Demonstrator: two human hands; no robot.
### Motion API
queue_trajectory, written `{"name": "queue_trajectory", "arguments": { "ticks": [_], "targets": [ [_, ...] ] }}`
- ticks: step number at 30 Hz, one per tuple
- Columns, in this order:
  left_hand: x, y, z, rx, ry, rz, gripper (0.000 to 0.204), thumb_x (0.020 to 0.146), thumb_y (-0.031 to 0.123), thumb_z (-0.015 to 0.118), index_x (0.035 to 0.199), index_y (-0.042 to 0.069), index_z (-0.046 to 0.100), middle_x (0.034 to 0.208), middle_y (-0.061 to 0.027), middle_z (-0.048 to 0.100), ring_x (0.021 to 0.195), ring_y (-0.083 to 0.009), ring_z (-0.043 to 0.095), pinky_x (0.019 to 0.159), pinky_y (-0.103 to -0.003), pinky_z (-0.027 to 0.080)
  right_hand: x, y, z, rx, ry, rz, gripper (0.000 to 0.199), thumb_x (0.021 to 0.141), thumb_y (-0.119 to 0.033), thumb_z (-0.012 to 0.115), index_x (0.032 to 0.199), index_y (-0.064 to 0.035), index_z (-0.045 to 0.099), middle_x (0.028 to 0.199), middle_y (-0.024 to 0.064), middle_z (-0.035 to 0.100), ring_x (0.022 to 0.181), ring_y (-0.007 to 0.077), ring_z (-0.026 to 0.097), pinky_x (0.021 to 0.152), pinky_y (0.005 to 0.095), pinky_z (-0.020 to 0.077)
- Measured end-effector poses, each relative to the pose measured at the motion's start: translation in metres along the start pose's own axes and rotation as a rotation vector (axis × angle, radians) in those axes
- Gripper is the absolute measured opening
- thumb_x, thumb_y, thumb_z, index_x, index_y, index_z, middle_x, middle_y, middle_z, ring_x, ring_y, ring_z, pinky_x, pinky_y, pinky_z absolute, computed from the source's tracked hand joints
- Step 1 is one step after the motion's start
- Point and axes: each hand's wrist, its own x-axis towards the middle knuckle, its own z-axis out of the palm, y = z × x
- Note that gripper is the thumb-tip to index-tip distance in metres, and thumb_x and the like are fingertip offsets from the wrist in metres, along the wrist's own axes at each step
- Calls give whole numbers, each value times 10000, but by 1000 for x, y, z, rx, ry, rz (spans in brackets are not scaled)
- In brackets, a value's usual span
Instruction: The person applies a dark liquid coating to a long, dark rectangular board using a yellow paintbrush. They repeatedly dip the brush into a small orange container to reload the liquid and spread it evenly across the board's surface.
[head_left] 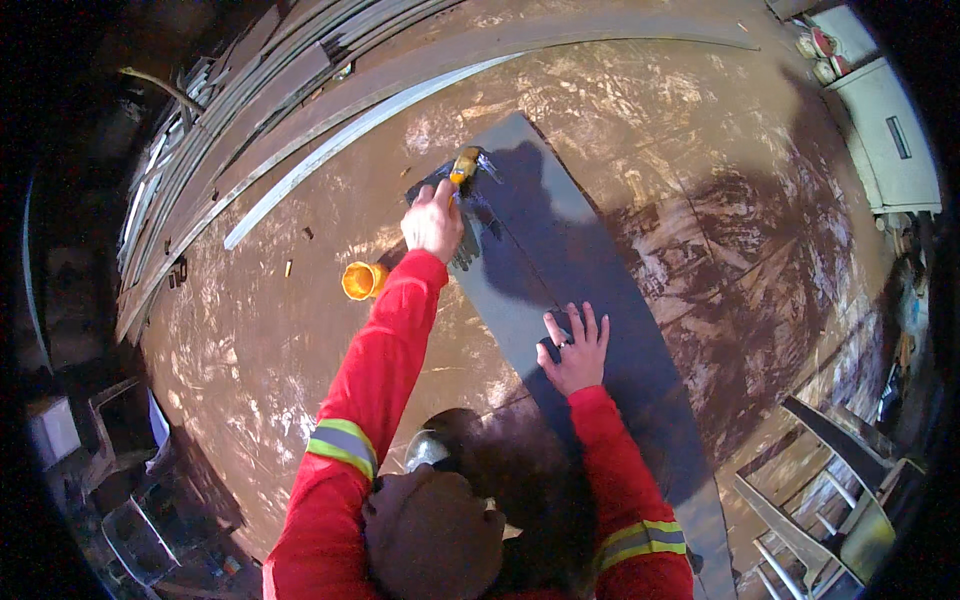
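My left hand [434, 222] is closed around a paintbrush [465, 165] with a yellow handle. The brush head is at the far left part of a long grey panel [595, 265], where dark, wet-looking streaks show near the edge. My right hand [577, 350] lies on the panel closer to me, fingers spread, with a ring on one finger. A dark patch shows between its thumb and forefinger; I cannot tell if it is shadow or an object. Left of the panel, an orange-yellow cup [364, 281] is close to my left forearm; its contents cannot be made out.
Long strips and boards [270, 120] are stacked at the far left, with a pale strip [370, 130] in front. A wooden chair [820, 500] is at the lower right. At the far right is a white cabinet [885, 135]. The brown floor [250, 330] is stained.
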Motion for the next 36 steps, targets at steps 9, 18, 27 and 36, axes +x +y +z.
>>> {"name": "queue_trajectory", "arguments": {
  "ticks": [9, 18, 27, 36],
  "targets": [
    [-7, 9, 2, 53, -68, -70, 193, 801, 152, 619, 983, 125, 561, 821, -139, 612, 717, -344, 645, 609, -466, 523, -5, 1, 0, -13, -13, -7, 518, 800, -408, 636, 1290, -251, 574, 1374, 140, 475, 1349, 371, 339, 1101, 615, 201],
    [-4, 19, 12, 68, -79, -197, 212, 818, 141, 600, 1005, 105, 506, 786, -153, 616, 678, -360, 644, 575, -467, 514, -3, 3, 4, -10, 11, -10, 508, 803, -412, 625, 1282, -247, 579, 1358, 135, 495, 1340, 374, 357, 1097, 624, 204],
    [-42, 62, 16, -11, -208, -8, 188, 793, 109, 611, 973, 111, 560, 795, -138, 622, 691, -340, 647, 581, -452, 516, -5, 11, 8, -12, 21, -25, 552, 783, -410, 659, 1304, -260, 555, 1384, 130, 473, 1347, 375, 350, 1087, 633, 210],
    [-37, 35, -4, -81, -254, -51, 206, 797, 107, 639, 994, 85, 580, 781, -147, 640, 694, -343, 649, 610, -416, 516, -1, 5, 6, 2, -34, -6, 555, 783, -403, 665, 1307, -267, 543, 1380, 140, 468, 1345, 375, 349, 1099, 611, 197]
  ]
}}
